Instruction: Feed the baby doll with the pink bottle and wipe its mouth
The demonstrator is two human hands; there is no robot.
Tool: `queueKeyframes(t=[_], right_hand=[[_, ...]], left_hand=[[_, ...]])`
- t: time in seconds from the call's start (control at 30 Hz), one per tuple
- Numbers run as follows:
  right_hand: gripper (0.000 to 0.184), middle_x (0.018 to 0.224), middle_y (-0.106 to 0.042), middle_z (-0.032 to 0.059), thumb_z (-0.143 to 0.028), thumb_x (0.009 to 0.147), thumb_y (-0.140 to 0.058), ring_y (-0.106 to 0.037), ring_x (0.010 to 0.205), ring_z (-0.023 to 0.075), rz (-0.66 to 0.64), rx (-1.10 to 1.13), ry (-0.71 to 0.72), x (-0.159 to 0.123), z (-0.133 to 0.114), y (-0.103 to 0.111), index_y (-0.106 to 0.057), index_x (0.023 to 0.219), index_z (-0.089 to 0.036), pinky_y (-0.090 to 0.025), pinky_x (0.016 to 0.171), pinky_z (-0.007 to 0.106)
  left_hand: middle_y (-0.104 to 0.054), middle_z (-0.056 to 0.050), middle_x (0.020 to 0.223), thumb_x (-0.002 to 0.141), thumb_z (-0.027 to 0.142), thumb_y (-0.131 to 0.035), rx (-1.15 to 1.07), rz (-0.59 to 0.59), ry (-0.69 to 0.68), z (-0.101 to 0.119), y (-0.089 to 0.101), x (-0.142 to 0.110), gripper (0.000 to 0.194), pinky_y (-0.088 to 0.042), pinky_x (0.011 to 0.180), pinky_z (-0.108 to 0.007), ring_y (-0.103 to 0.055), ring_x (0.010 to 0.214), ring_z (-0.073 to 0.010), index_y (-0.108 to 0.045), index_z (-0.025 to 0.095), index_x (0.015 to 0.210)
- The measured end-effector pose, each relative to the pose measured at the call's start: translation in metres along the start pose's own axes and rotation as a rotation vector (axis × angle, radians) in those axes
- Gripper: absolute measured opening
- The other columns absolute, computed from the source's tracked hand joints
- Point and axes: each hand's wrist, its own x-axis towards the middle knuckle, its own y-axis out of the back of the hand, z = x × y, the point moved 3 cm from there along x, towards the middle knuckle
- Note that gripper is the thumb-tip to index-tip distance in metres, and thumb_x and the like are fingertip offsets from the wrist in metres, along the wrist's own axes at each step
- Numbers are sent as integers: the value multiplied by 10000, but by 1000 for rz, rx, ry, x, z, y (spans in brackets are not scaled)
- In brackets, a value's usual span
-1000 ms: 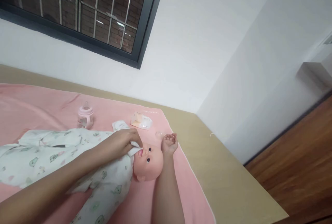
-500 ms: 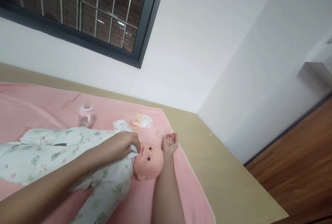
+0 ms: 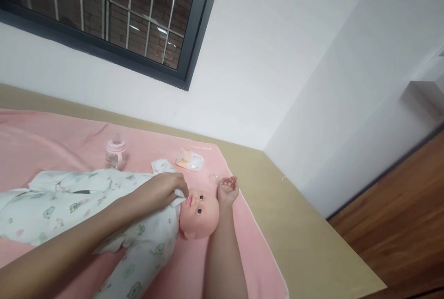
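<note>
A baby doll [image 3: 199,218] lies on its back in a white patterned outfit [image 3: 100,192], its head toward the right. From the lower left my left hand [image 3: 168,190] reaches across its chest, fingers pinched on a folded white tissue [image 3: 178,198]. The tissue touches the doll's face beside its mouth. My right hand [image 3: 228,190] rests palm up at the top of the doll's head, its fingers loosely curled and holding nothing. That forearm lies alongside the doll's head.
A pink baby bottle [image 3: 116,152] stands on the pink sheet [image 3: 79,146] behind the doll. A small soft packet [image 3: 190,159] and a clear cap-like piece [image 3: 214,178] lie near the head. Beyond the sheet are the wooden surface [image 3: 287,225], wall and barred window [image 3: 138,17].
My left hand has shifted very slightly at the doll's mouth, tissue still pinched, and more of the lips shows. My right hand has stayed put.
</note>
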Motion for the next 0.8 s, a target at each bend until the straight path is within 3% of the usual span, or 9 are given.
queueKeyframes(t=[0.27, 0.6, 0.8], right_hand=[[75, 664, -602, -30, -176, 731, -514, -550, 576, 69, 29, 37, -22, -2, -1, -2, -583, 717, -203, -511, 605, 216], [47, 660, -601, -28, -196, 713, -522, -548, 560, 74, -7, 3, 11, 0, -1, -1, -569, 713, -203, -511, 573, 219], [37, 660, -597, -29, -204, 709, -526, -549, 565, 72, -26, -16, 27, 0, -1, -1, -563, 704, -205, -512, 575, 218]], left_hand=[[-678, -47, 942, 701, -8, -398, 28, -6, 6, -1, -3, 3, 448, -445, 748, -259, -616, 879, -197, -738, 212, 893], [-714, -30, 999, 752, 99, -432, -81, 61, 44, 3, 4, 0, 342, -463, 801, -289, -630, 946, -212, -715, 195, 920], [-714, -8, 958, 700, 44, -391, -128, 58, -56, 8, 0, -2, 399, -456, 779, -257, -634, 904, -178, -710, 206, 876]])
